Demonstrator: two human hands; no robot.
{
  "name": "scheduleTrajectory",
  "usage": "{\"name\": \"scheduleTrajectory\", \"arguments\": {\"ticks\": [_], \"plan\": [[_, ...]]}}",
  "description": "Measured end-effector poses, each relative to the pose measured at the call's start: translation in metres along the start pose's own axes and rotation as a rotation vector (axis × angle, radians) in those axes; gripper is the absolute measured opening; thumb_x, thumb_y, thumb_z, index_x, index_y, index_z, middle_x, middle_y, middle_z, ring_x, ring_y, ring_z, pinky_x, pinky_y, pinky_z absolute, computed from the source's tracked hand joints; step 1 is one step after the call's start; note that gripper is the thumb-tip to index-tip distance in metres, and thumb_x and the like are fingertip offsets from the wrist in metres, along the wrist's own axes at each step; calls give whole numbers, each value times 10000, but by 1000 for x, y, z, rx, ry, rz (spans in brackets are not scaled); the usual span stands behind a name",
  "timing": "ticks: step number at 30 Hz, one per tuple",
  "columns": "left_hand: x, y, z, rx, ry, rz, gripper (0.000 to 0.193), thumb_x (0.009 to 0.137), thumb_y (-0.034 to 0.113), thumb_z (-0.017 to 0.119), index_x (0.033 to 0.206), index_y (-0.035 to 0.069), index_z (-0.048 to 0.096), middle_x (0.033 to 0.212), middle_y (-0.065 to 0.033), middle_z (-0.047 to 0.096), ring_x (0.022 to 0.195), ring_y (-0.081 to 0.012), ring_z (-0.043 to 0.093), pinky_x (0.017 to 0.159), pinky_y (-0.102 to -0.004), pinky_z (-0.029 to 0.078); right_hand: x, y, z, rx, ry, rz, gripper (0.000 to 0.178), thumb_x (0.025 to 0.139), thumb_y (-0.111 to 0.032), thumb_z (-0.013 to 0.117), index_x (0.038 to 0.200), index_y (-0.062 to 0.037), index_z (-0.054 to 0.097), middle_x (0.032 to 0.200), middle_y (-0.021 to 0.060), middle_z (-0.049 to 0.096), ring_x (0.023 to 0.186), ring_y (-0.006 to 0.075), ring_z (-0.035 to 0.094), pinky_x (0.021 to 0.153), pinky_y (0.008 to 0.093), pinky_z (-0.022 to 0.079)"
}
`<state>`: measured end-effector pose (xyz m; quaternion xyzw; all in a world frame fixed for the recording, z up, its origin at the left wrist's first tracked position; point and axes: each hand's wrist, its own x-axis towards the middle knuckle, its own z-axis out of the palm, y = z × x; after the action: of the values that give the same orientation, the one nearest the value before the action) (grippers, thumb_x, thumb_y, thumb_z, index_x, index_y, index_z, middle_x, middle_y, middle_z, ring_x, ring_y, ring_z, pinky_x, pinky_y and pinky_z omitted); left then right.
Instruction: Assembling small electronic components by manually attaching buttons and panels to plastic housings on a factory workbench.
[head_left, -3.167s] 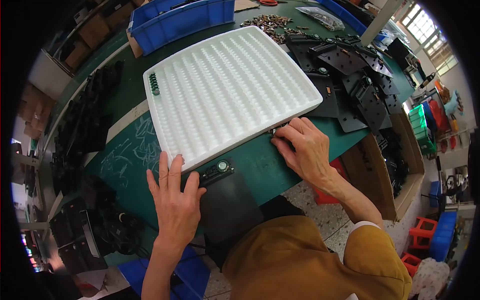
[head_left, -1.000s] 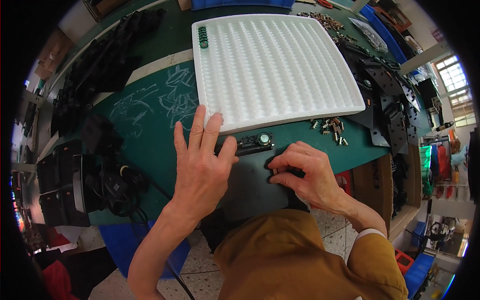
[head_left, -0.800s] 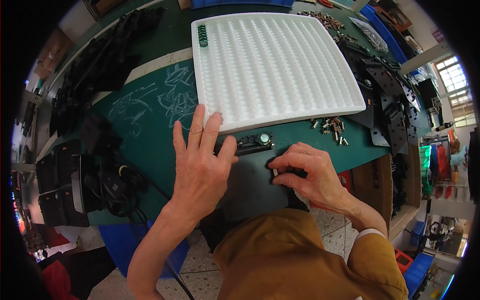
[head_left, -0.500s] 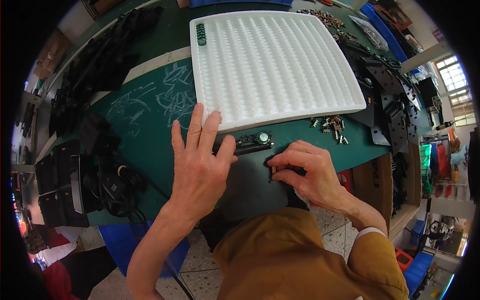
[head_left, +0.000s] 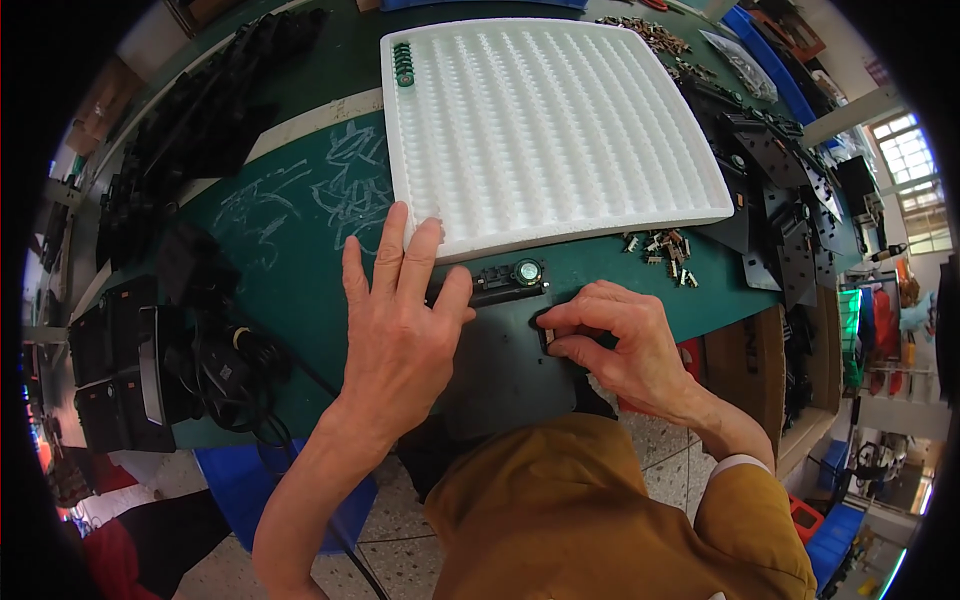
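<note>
A flat black panel [head_left: 500, 380] lies at the table's near edge, partly over my lap. Along its far edge runs a black strip with a circuit board and a round shiny disc [head_left: 528, 271]. My left hand [head_left: 398, 310] has its fingers spread; the fingertips reach the near left corner of the white foam tray [head_left: 560, 130], and its thumb and index finger are by the strip's left end. My right hand [head_left: 620, 340] pinches a small dark part [head_left: 545, 333] with a pale inset at the panel's right edge. Whether that part is fixed to the panel, I cannot tell.
Small green boards [head_left: 403, 64] sit in the tray's far left corner. Loose metal slide switches or similar small parts [head_left: 660, 248] lie right of the panel. Black panels [head_left: 785, 200] are stacked at the right, black cables [head_left: 235, 365] at the left, beside a cardboard box [head_left: 745, 370] at the right.
My right hand has shifted very slightly, and the small dark part's pale inset shows a little differently. My left hand stays almost in place.
</note>
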<state>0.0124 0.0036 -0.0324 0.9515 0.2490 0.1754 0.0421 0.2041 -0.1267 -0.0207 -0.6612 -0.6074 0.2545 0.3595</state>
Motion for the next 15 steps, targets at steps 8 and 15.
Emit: {"name": "scheduleTrajectory", "arguments": {"ticks": [8,15], "plan": [[-1,-1,1,7,28,21,199,813,126,716,956,30,615,1336,-216,484,1385,-433,358,1039,-695,292,0,-1,1,30,8,20,271,716,55,762,973,-25,734,802,78,654,734,175,639,656,294,500],[-2,-2,1,12,34,26,213,794,119,722,952,28,613,1334,-219,486,1381,-436,367,1041,-694,289,1,-2,0,23,-30,50,213,721,-16,756,929,-55,731,828,72,649,754,246,633,652,349,494]]}}
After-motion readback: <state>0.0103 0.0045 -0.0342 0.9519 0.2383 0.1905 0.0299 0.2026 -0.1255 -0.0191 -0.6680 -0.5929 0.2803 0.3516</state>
